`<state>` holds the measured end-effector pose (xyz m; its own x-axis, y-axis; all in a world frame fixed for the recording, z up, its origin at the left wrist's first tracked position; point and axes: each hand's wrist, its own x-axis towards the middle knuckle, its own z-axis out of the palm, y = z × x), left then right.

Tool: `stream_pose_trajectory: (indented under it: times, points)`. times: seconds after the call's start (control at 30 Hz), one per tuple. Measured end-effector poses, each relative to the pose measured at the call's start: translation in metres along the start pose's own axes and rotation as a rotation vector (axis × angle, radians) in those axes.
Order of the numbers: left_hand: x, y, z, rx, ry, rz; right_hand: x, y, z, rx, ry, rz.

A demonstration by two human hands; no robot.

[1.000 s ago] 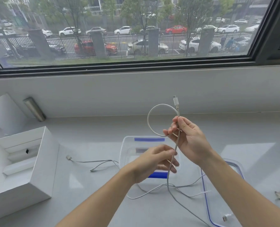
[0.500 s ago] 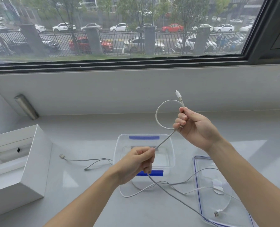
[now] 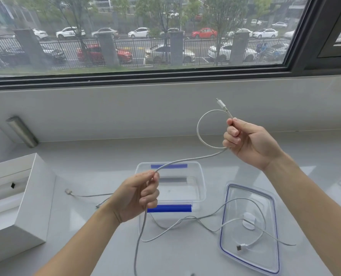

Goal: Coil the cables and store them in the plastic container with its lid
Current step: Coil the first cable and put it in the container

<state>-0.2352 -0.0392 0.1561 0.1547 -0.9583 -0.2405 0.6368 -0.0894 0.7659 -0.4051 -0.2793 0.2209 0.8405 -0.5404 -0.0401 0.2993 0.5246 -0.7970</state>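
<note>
My right hand [image 3: 247, 140] is raised above the counter, shut on a grey braided cable [image 3: 198, 134] that forms one loop to its left; the plug end sticks up past my fingers. The cable runs down left into my left hand [image 3: 137, 194], which is shut on it, then hangs toward the front edge. Behind my left hand stands the clear plastic container [image 3: 200, 188] with blue clips. Its clear, blue-rimmed lid [image 3: 273, 232] lies flat to the right. A thin white cable [image 3: 245, 200] sprawls over the lid and counter.
An open white cardboard box [image 3: 32, 212] sits at the left. A short cable [image 3: 86, 195] lies between it and the container. A metal cylinder [image 3: 22, 131] leans against the wall at far left. The window wall rises behind the counter.
My right hand has moved right and up, carrying the loop. My left hand slid along the cable and shifted left, so the stretch between my hands is longer and slacker.
</note>
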Motion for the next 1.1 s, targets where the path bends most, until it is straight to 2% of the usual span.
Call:
stream_pose_trajectory:
  times: [0.13, 0.27, 0.33, 0.47, 0.7, 1.0, 1.1]
  points:
    - [0.006, 0.01, 0.008, -0.096, 0.146, 0.036, -0.001, 0.007, 0.001, -0.04, -0.031, -0.02]
    - [0.013, 0.023, 0.016, -0.335, 0.143, 0.084, -0.002, 0.02, 0.005, -0.081, -0.063, -0.025]
    - [0.017, 0.028, 0.025, -0.355, 0.19, 0.153, -0.003, 0.027, 0.008, -0.091, -0.085, -0.024]
    - [0.022, 0.033, 0.048, -0.326, 0.177, 0.263, -0.003, 0.038, 0.012, -0.155, -0.106, -0.024]
    - [0.034, 0.031, 0.075, -0.07, 0.229, 0.376, -0.002, 0.056, 0.02, -0.177, -0.119, -0.012]
    - [0.055, 0.018, 0.087, -0.008, 0.565, 0.46, -0.003, 0.07, 0.033, -0.162, -0.15, -0.02]
    - [0.06, 0.013, 0.094, 0.04, 0.599, 0.428, -0.003, 0.075, 0.037, -0.198, -0.147, -0.014]
